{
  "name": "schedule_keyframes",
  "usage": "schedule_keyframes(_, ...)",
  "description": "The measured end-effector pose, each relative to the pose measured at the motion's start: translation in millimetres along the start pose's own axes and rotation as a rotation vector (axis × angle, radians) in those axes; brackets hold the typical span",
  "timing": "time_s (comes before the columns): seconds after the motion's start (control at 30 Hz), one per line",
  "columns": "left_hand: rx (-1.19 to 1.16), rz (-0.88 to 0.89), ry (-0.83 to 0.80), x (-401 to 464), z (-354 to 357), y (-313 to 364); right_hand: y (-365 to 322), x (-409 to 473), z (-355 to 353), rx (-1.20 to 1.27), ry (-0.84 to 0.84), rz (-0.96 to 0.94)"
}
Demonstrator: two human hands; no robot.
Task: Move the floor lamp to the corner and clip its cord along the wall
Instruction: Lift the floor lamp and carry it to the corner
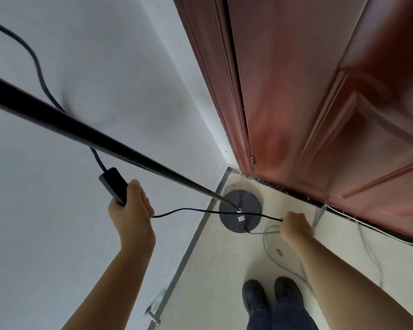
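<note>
My left hand (131,210) grips the adapter (113,184), right hand (296,226) pinches the cord (200,211); lamp base (240,215) between them, on floor (224,270) by the corner.

The floor lamp's round dark base (240,214) sits flat between the two hands, farther from the person than either. Its thin black pole (81,135) rises from the base's middle, passing above the left hand (131,210). The thin black cord (200,211) stretches between the hands, the right hand (296,226) pinching one end. The left hand grips its black adapter block (113,184), from which thicker cord (37,72) curves up beyond it.
</note>
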State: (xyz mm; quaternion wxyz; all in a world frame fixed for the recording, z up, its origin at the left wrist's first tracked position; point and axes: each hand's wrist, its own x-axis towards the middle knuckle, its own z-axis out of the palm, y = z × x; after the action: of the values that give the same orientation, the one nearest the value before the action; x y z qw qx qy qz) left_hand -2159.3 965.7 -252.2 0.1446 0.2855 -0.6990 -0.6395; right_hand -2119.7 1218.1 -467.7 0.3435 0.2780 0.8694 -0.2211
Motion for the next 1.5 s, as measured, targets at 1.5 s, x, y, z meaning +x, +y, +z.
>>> schedule_keyframes(1.5,-0.242,-0.004,0.167,-264.9,-286.7,122.8,-118.6,-416.5,51.1,-0.523,-0.593,-1.062)
